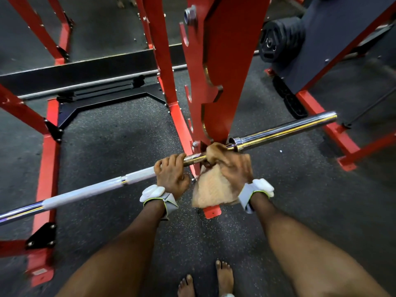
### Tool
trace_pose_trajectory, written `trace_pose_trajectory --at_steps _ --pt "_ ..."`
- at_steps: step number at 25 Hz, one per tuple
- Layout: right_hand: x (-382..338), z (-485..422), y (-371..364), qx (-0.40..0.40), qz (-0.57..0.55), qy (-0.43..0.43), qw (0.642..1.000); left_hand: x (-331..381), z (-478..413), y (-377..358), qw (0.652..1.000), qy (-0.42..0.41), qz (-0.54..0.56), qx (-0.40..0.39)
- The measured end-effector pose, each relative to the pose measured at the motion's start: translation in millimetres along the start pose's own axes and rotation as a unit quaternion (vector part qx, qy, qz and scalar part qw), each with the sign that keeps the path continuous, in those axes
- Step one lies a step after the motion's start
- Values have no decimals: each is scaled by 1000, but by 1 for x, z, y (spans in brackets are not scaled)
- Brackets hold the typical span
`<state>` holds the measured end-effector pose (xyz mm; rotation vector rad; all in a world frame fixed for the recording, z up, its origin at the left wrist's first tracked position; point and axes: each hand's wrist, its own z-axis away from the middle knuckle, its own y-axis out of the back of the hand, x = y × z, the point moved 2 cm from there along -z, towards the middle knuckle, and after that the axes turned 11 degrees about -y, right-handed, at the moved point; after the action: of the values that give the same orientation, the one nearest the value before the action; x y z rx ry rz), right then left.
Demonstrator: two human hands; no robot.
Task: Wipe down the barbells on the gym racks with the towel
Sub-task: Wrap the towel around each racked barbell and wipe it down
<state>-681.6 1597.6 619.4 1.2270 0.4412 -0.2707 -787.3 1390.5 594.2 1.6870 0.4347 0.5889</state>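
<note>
A chrome barbell [90, 189] runs from the lower left to the upper right across the red rack upright [216, 86]. My left hand [171, 174] grips the bar's shaft just left of the upright, fingers curled over it. My right hand [232, 166] holds a tan towel [211, 189] wrapped round the bar beside the sleeve collar. The towel's loose end hangs below the bar. The bare chrome sleeve [287, 129] sticks out to the right.
A second barbell [85, 84] lies low across the rack behind. Red rack legs [48, 159] stand at left, with more red frame at right. Black weight plates [278, 41] sit on a dark frame at top right. My bare feet [222, 277] stand on speckled rubber floor.
</note>
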Motion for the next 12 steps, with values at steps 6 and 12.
trace_pose_trajectory --at_steps 6,12 --pt "-14 45 -6 -69 -22 256 964 0 -2 -1 1000 4 -9 -6" --pt "12 -6 12 -36 -5 224 974 -2 -2 -3 1000 -1 -10 -14"
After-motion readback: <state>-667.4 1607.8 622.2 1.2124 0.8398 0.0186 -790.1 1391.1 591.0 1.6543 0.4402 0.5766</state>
